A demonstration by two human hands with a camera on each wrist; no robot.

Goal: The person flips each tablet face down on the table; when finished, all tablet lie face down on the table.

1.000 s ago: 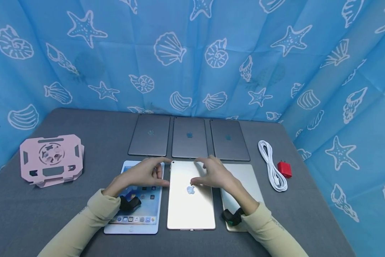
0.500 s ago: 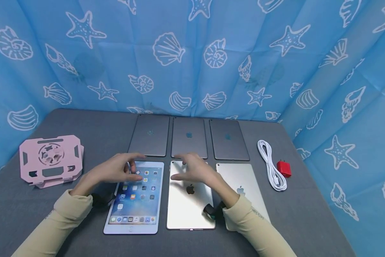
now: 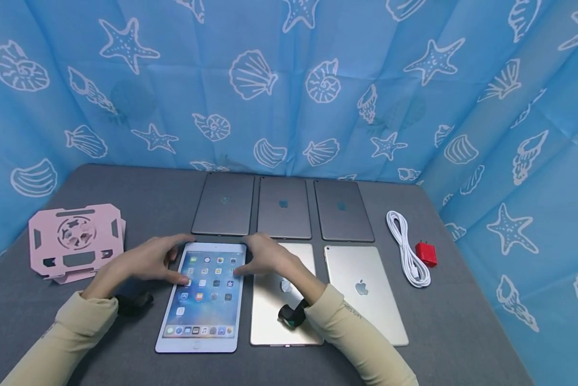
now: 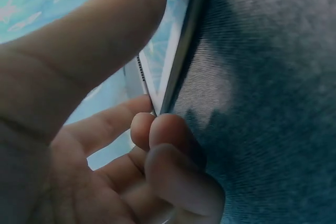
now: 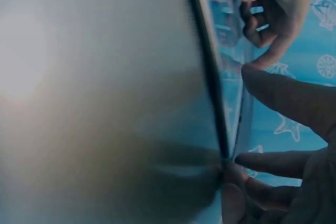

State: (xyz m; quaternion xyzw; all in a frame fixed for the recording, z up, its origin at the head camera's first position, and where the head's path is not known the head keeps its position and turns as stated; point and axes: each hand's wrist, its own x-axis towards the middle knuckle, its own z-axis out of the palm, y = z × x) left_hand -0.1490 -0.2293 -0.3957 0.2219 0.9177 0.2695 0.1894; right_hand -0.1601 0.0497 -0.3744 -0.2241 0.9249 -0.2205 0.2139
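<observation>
A white tablet point(image 3: 197, 321) lies face up with its home screen lit, in the front row at left. My left hand point(image 3: 146, 260) grips its upper left edge, the thumb over the screen and the fingertips at the corner, as the left wrist view also shows. At the upper right edge my right hand point(image 3: 269, 254) grips it likewise, thumb over the screen side. Under my right wrist lies a gold tablet point(image 3: 269, 316), back up and partly hidden by the arm. A second gold tablet point(image 3: 366, 300) lies back up to the right.
Behind, a row of dark grey tablets point(image 3: 284, 206) lies back up. A pink folded stand point(image 3: 79, 241) is at the left. Towards the right are a coiled white cable point(image 3: 407, 249) and a red charger point(image 3: 426, 253). A blue patterned curtain point(image 3: 289, 107) hangs at the table's rear.
Both hands have moved left from over the middle gold tablet to the white tablet and come to its upper edges. The tablets have stayed in place.
</observation>
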